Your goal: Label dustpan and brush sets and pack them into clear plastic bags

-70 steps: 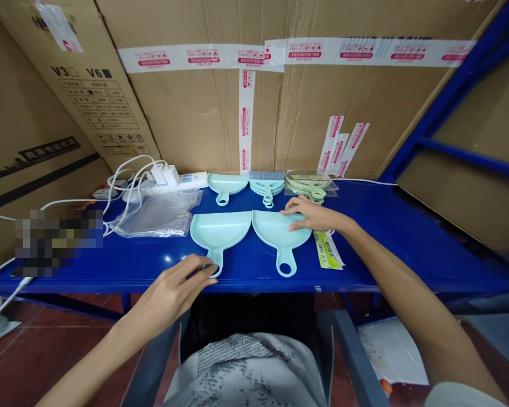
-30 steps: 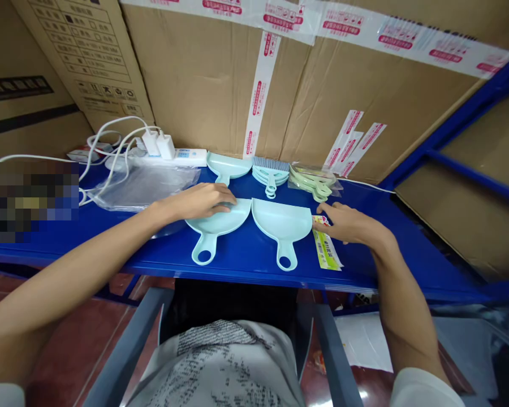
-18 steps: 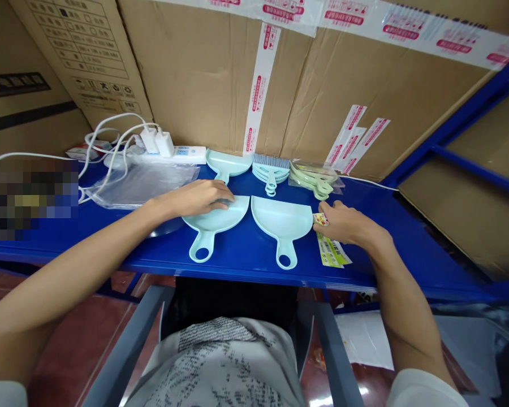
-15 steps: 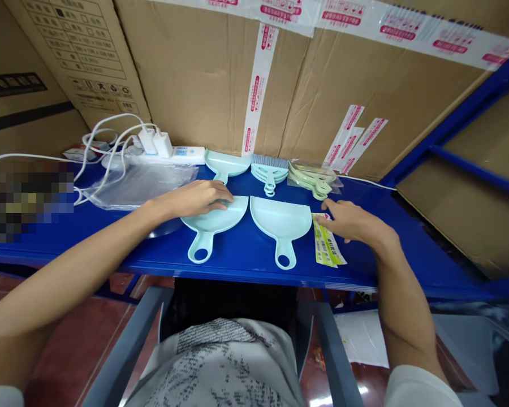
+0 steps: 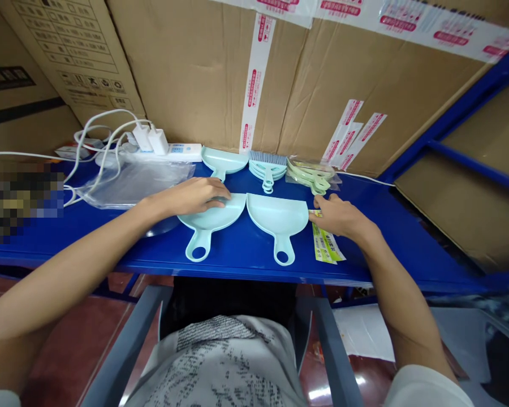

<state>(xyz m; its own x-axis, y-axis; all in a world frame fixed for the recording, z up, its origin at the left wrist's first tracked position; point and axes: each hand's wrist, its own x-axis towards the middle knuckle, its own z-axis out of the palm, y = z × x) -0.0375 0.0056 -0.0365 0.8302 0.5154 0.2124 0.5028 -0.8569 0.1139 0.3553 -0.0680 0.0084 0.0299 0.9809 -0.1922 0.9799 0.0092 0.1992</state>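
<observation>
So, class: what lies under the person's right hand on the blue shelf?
Under the right hand lies a green and yellow printed label strip on the blue shelf. Its near end shows; the far end is covered by the fingers.

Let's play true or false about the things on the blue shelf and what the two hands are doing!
1. The left hand rests on the left dustpan. True.
2. The right hand holds a brush in the air. False: it lies on the yellow-green label cards.
3. Two pale blue dustpans lie side by side, the right dustpan with its handle toward the person. True.
4. The power strip has nothing plugged in. False: white chargers sit in it.
</observation>
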